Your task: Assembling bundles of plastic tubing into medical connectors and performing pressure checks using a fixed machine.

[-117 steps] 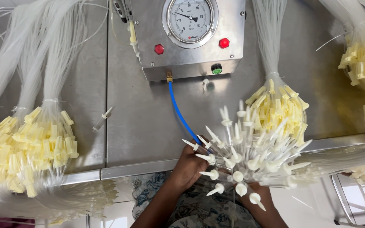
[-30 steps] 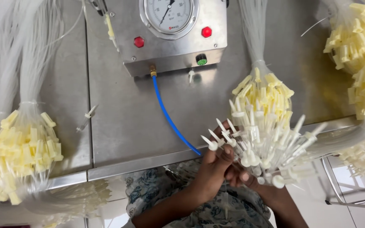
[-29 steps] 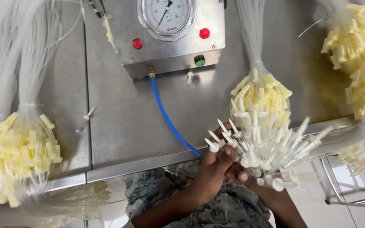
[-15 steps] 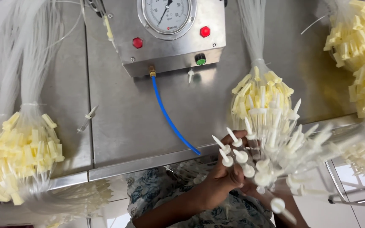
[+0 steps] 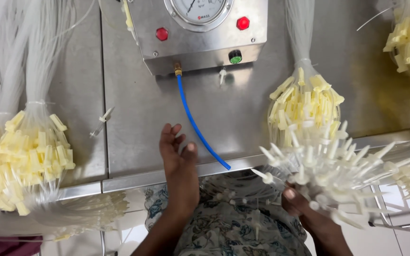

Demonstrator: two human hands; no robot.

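Nearest me, my right hand (image 5: 304, 206) grips a fanned bunch of white tubes (image 5: 330, 166), fingers closed around its base, just right of the blue hose (image 5: 200, 130). My left hand (image 5: 179, 159) lies open and empty left of that hose, fingers loosely spread. Beyond the hose sits a steel gauge box (image 5: 200, 33) with two red buttons. Yellow-capped bundles (image 5: 22, 163) hang on both sides.

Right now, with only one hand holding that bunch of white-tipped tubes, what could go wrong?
1. The right hand alone grips the splayed bundle of white-tipped tubes; a few might slip out or tangle.
2. The tips spread close to the yellow-capped bundle on the metal table, so the two sets could snag or mix.
3. The open left hand is beside the blue hose; a careless sweep might tug it.
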